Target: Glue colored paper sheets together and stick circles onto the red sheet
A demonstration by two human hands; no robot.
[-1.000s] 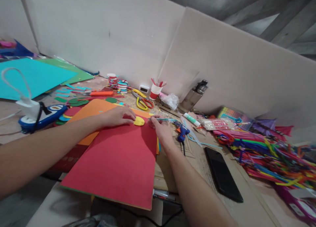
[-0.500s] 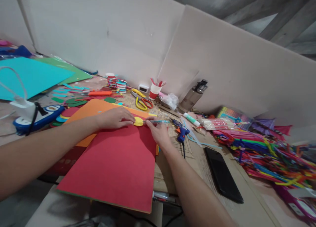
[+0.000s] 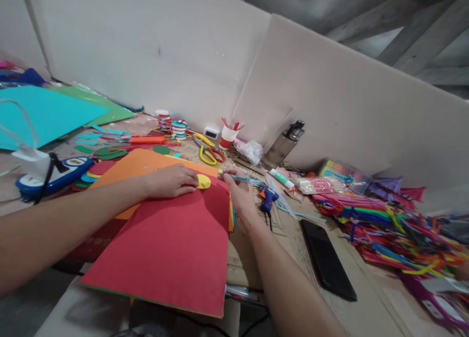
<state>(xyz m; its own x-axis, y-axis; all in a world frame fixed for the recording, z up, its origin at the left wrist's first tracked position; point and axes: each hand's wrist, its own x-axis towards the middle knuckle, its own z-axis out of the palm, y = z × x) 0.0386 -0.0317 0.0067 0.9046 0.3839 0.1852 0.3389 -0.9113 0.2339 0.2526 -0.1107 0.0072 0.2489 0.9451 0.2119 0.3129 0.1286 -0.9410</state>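
A large red sheet of paper (image 3: pixel 164 249) lies on top of a stack of coloured sheets. Near its far edge rests a small yellow paper disc (image 3: pixel 203 181). My left hand (image 3: pixel 175 180) lies on the red sheet, fingers stretched towards the disc and fingertips at its left edge. To the right of the disc, my right hand (image 3: pixel 238 190) is closed round a pen (image 3: pixel 244 179) with a light blue barrel. The pen's tip is apart from the disc, near the sheet's far right corner. An orange sheet (image 3: pixel 124 176) shows beneath, to the left.
A blue glue gun (image 3: pixel 268 198) and a black phone (image 3: pixel 327 259) lie to the right, beside a pile of pipe cleaners (image 3: pixel 388 224). Behind are scissors (image 3: pixel 208 154), a paper cup (image 3: pixel 227 136) and a bottle (image 3: pixel 286 144). A blue power strip (image 3: pixel 54 178) is at left.
My right hand has drawn the pen away from the yellow disc, slightly right. More of the disc's right side shows. My left hand stays at the disc's left edge.
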